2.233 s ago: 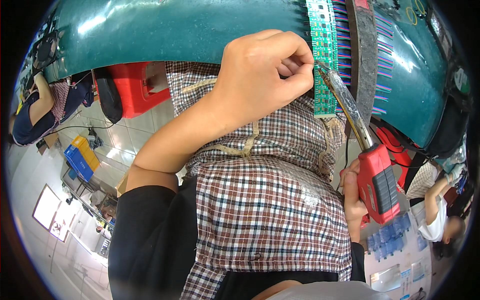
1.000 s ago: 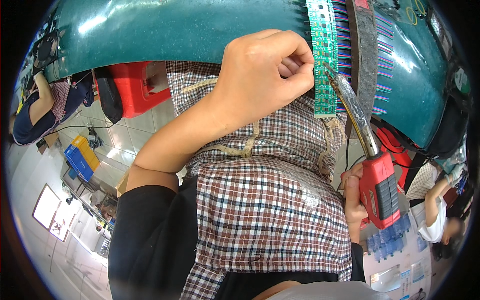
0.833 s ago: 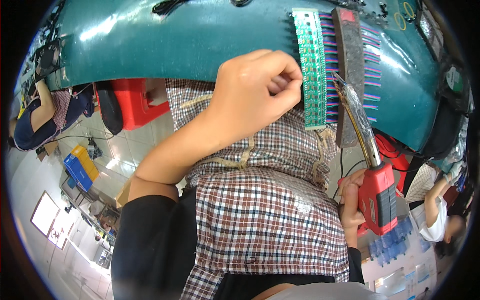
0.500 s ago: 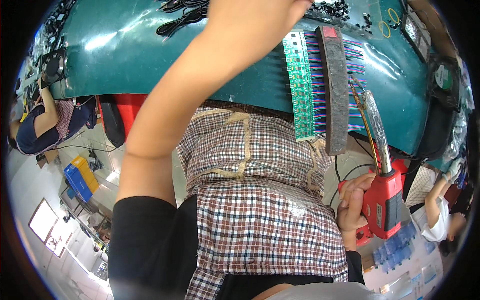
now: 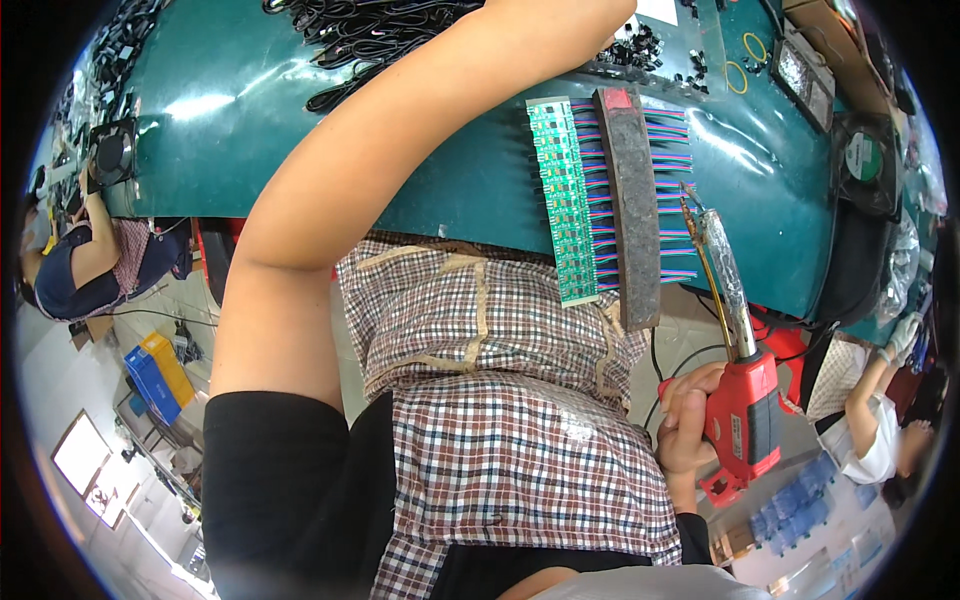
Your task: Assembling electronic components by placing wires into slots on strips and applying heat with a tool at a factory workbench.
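- The right hand (image 5: 685, 425) is gripping a red soldering gun (image 5: 742, 415) by its handle, fingers (image 5: 672, 398) wrapped closed around the grip, just off the near edge of the green tabletop (image 5: 300, 110).
- The gun's long metal barrel is pointing up toward the coloured wires (image 5: 672, 160); its tip is hanging just beside their right ends, and whether it is touching them is too fine to tell.
- The gun looks stiff and moderately heavy at the handle end; its barrel and tip are probably hot, so the moulded red grip is the only sensible place to hold it.
- A narrow green circuit board (image 5: 565, 200) is lying on the tabletop, overhanging the near edge, with the wires running from it under a dark bar (image 5: 628, 210) that is pinning them flat.
- The board seems light, thin and fragile; it is best held by its long edges, clear of the wire joints.
- The left arm (image 5: 400, 170) is stretching far across the tabletop toward a heap of black cables (image 5: 370, 30); the left hand is passing out of the top of the view, so its fingers cannot be judged.
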### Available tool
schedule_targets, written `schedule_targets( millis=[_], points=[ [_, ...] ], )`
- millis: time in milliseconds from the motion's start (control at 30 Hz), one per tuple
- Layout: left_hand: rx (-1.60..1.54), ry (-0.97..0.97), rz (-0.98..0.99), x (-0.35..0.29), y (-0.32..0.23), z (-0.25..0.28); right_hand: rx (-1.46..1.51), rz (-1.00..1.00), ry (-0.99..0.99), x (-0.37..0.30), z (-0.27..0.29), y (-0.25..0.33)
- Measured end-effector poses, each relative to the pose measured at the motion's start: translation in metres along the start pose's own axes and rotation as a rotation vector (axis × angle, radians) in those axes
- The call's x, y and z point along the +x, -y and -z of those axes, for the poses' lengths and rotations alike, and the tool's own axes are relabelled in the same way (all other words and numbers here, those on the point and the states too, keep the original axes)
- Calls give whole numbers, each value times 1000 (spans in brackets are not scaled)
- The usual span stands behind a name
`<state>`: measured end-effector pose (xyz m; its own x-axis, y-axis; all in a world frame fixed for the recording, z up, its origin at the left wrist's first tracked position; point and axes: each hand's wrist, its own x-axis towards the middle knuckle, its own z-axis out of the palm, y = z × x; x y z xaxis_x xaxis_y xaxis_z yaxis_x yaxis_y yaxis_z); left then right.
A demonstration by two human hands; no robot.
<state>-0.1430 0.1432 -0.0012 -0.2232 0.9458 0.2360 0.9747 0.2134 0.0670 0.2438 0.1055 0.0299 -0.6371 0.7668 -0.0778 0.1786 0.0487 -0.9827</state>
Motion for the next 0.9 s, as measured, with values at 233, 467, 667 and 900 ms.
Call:
schedule_targets(
  millis=[233, 467, 667, 900],
  points=[
    [-94, -152, 109, -7, 5, 8, 61, 25, 16, 3, -1, 0],
    [-921, -198, 343, -50, -11, 45, 37, -11, 11, 2, 1, -3],
    [-934, -171, 327, -129, -51, 47, 36, -18, 54, 1, 4, 1],
    [-951, -176, 355, -173, -86, 27, -92, -25, 234, -1, 9, 1]
  ],
)
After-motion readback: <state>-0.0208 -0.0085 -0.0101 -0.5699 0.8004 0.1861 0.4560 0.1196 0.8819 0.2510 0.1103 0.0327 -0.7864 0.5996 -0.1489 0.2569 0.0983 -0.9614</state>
